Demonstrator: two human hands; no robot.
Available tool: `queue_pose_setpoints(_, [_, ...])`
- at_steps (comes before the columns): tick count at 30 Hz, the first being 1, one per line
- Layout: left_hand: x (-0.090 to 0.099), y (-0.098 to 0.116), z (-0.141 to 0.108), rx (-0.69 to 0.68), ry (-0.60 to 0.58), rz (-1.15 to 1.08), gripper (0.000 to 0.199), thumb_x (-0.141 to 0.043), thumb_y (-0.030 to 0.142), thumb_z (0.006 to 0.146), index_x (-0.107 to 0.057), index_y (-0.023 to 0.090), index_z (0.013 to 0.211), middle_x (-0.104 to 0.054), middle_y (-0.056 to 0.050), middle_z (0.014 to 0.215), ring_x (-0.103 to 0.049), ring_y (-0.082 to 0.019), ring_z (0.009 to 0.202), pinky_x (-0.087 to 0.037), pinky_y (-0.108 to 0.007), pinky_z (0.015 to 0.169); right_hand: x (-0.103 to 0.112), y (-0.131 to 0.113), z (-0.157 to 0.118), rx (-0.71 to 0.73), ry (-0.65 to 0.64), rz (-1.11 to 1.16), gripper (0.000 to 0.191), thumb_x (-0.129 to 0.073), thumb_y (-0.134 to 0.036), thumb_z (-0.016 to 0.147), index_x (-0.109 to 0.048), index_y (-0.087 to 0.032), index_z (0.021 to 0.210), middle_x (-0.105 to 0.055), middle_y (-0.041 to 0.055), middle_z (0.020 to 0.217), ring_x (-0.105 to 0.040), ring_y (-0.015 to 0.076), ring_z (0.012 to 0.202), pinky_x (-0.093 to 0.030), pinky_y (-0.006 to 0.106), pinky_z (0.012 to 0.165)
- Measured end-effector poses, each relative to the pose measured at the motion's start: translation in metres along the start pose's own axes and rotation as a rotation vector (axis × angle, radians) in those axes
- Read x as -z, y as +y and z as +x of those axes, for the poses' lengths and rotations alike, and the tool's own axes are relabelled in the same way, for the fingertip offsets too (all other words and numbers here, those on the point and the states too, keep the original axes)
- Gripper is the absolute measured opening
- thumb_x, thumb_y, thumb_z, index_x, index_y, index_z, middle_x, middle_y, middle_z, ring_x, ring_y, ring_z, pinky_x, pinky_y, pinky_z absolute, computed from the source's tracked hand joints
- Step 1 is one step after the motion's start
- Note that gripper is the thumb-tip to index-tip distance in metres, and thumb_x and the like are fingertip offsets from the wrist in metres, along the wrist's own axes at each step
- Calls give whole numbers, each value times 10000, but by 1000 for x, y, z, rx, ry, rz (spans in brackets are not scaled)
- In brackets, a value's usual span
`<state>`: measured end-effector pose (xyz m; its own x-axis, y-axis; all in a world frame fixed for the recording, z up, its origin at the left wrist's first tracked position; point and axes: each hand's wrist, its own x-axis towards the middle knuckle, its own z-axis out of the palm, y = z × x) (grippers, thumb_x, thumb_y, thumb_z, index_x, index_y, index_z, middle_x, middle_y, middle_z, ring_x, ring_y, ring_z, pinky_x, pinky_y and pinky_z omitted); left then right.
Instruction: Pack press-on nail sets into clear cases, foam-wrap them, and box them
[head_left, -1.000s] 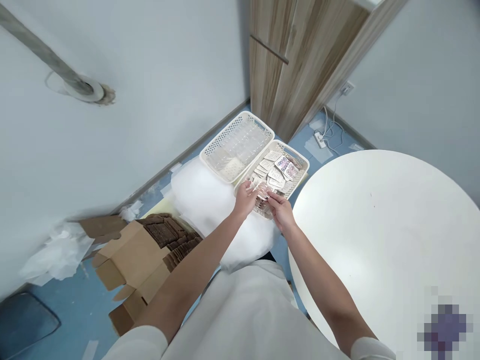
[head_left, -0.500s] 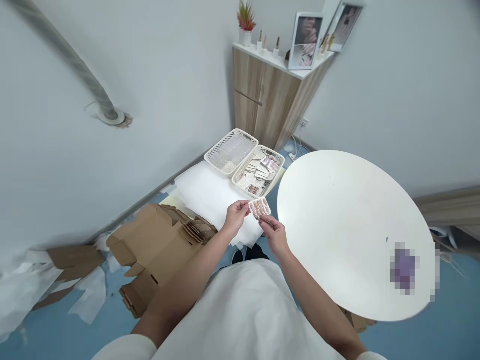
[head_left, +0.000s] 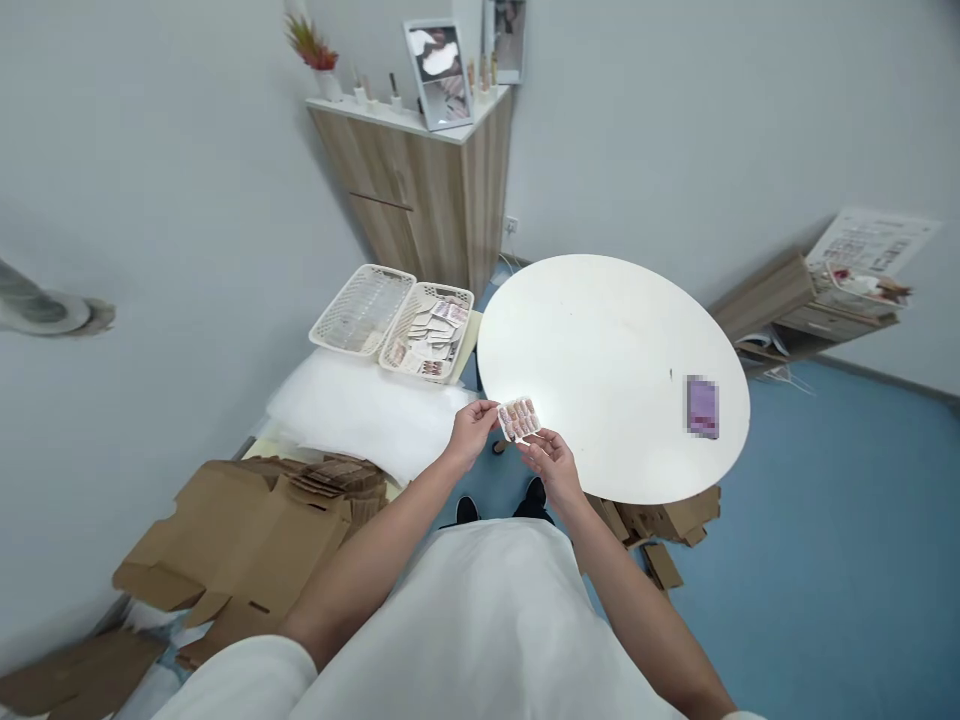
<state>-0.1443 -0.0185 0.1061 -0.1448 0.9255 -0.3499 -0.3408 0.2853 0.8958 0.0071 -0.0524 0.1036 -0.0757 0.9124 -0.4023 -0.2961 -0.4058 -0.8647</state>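
Between my hands is a small white tray of press-on nails [head_left: 519, 419], its face tilted up with rows of pinkish, decorated nails. My left hand [head_left: 472, 430] pinches its left edge between thumb and fingers. At its lower right edge, my right hand [head_left: 553, 462] grips with thumb and fingertips. The tray is held in the air near the left rim of a round white table [head_left: 600, 350]. To the left stands a white basket [head_left: 384, 362] with several similar packs and cards in it; beside it another white basket [head_left: 315, 335] contains clear plastic pieces.
White foam sheets [head_left: 360, 415] lie in front of the baskets. Flattened cardboard boxes [head_left: 225, 530] are piled at lower left, others [head_left: 675, 518] under the table. A blurred purple item [head_left: 703, 407] lies on the table. Behind stands a wooden cabinet [head_left: 420, 180]; at right, a low shelf [head_left: 765, 290].
My view has turned to the right, so the baskets and cabinet sit further left and the table is more central. Both hands still hold the nail tray.
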Motion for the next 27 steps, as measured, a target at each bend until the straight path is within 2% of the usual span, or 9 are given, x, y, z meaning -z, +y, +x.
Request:
queue_pose_setpoints(2, [-25,-13,-3,67,-56,-5,208,-654,309,630,-594,149,748,-606,-8,696,-554,-90,618,-460,-258,661,16,-8,2,57,20,16,370,-713,-339,598,-537,-211,897,-640,38,926,-618,178,825,-495,335,732])
queue_pose_setpoints(4, [-50,-27,-7,138,-115,16,209,-651,317,634,-579,149,734,-602,-10,675,-565,-96,618,-455,-263,668,36,-16,6,125,107,27,341,-702,-334,609,-527,-210,874,-638,21,875,-608,161,798,-500,328,724])
queue_pose_setpoints(6, [-74,-37,-9,199,-197,70,191,-646,307,638,-570,155,726,-604,-12,669,-588,-113,655,-447,-273,692,63,-25,9,177,209,12,351,-686,-334,625,-522,-217,912,-632,1,804,-597,147,766,-498,319,710])
queue_pose_setpoints(8, [-96,-43,-7,229,-269,138,183,-643,287,640,-579,166,761,-615,-20,712,-604,-132,714,-437,-278,708,93,-36,14,203,253,-52,355,-661,-346,649,-543,-219,958,-630,-3,772,-584,138,733,-486,303,690])
queue_pose_setpoints(12, [-136,-48,7,165,-329,271,267,-618,318,669,-605,195,906,-624,-37,823,-589,-145,758,-432,-280,693,150,-55,25,183,183,-195,318,-627,-380,667,-632,-213,937,-650,30,905,-569,151,775,-453,301,708])
queue_pose_setpoints(15, [-163,-51,16,119,-378,339,228,-632,346,663,-624,167,804,-621,-39,755,-568,-138,704,-429,-282,679,179,-66,35,145,152,-196,348,-661,-366,635,-639,-206,944,-654,20,827,-570,152,746,-443,319,730])
queue_pose_setpoints(20, [-191,-64,20,230,-368,299,229,-651,366,650,-604,157,731,-607,-21,696,-558,-117,657,-427,-284,674,207,-77,51,152,217,-84,317,-689,-349,615,-610,-195,881,-611,-5,717,-551,127,681,-441,293,668])
queue_pose_setpoints(23, [-200,-69,21,261,-360,278,235,-656,367,649,-596,157,736,-604,-17,710,-560,-111,664,-428,-283,691,217,-82,58,144,235,-60,265,-685,-363,615,-616,-191,804,-592,-7,703,-532,118,667,-436,281,647])
queue_pose_setpoints(27, [-210,-72,27,251,-334,282,249,-661,374,644,-598,156,747,-602,-26,722,-559,-120,686,-437,-287,695,228,-86,64,125,196,-65,220,-663,-361,636,-625,-193,773,-592,-1,719,-530,120,687,-438,287,657])
